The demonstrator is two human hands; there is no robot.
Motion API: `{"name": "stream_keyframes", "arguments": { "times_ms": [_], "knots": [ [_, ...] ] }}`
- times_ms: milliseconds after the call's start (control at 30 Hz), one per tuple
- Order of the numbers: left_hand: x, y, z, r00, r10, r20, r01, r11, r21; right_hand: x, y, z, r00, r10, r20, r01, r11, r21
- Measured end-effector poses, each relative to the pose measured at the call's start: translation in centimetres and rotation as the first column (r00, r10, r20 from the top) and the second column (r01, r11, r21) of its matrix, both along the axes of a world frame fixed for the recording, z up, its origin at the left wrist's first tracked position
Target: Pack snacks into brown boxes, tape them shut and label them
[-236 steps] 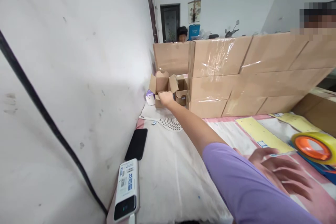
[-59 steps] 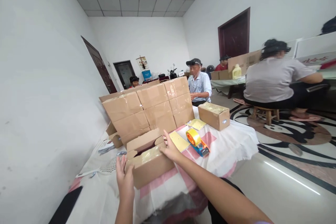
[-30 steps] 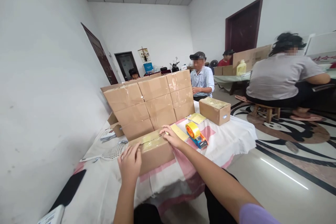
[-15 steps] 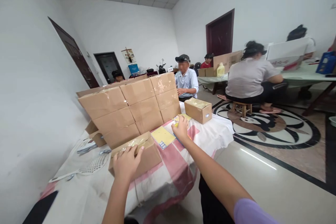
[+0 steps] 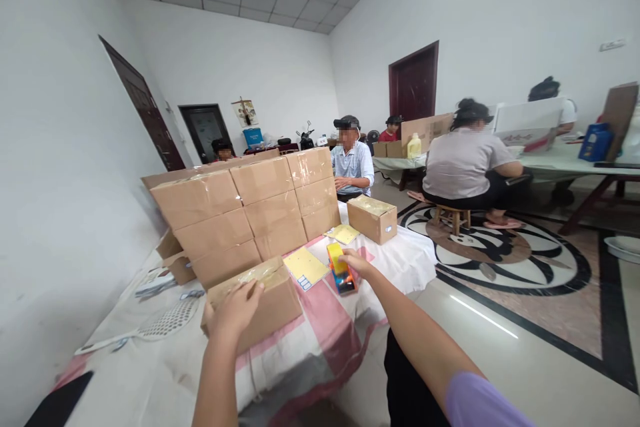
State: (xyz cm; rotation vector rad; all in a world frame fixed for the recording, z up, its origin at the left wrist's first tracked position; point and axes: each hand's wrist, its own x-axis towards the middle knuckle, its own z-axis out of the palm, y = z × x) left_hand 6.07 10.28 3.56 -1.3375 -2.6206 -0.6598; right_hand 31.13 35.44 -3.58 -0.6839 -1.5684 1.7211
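My left hand (image 5: 235, 310) is bent over the top and left end of a cardboard box (image 5: 275, 310), gripping it. Crinkled clear yellowish film or tape shows along the box's top. Farther right, my right hand (image 5: 357, 261) holds a small yellow, orange and blue item (image 5: 342, 268) by its side. It looks like a tape dispenser, but its exact kind is unclear. A flat yellow sheet (image 5: 306, 267) with blue marks lies between the box and this item. Another yellow sheet (image 5: 343, 233) lies behind the item.
Stacked taped boxes (image 5: 245, 207) form a wall behind my hands. A single carton (image 5: 373, 219) stands at the right table edge. A white fly swatter (image 5: 170, 319) lies on the left of the cloth-covered table. A co-worker (image 5: 353, 160) sits across; others work at a table (image 5: 575, 155) on the right.
My right hand has shifted right and lower; the colourful item, mostly hidden before, now shows in its grasp. My left hand stays on the box, its fingers drawn closer together. The view has tilted slightly.
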Motion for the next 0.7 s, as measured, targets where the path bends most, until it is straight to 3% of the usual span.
{"name": "stream_keyframes", "arguments": {
  "times_ms": [100, 233, 333, 433, 500, 600, 700],
  "knots": [
    [0.4, -0.2, -0.6, 1.0, 0.018, 0.02, -0.015, 0.994, -0.107, -0.7, -1.0, 0.6, 0.994, -0.062, -0.095, 0.061, 0.998, -0.006],
    [1.2, -0.3, -0.1, 0.999, 0.03, 0.031, -0.025, 0.991, -0.131, -1.1, -4.1, 2.4, 0.948, -0.175, -0.265, 0.18, 0.984, -0.006],
    [3.7, 0.1, 0.9, 1.0, 0.015, -0.023, -0.015, 1.0, 0.016, -1.0, -7.3, 3.7, 0.901, -0.202, -0.385, 0.23, 0.973, 0.029],
    [7.8, 1.1, 1.5, 0.985, -0.17, 0.044, 0.16, 0.972, 0.171, -1.3, -10.0, 4.7, 0.883, -0.191, -0.429, 0.236, 0.97, 0.054],
    [10.4, 2.0, 1.3, 0.935, -0.306, 0.181, 0.276, 0.946, 0.171, -1.7, -11.1, 5.1, 0.88, -0.261, -0.396, 0.303, 0.952, 0.045],
    [12.8, 3.3, 0.3, 0.803, -0.442, 0.399, 0.344, 0.892, 0.295, -2.3, -11.6, 5.1, 0.843, -0.446, -0.301, 0.489, 0.868, 0.084],
    [13.7, 4.3, -0.6, 0.674, -0.545, 0.499, 0.333, 0.827, 0.453, -2.4, -11.2, 4.7, 0.854, -0.432, -0.289, 0.495, 0.847, 0.196]
  ]
}}
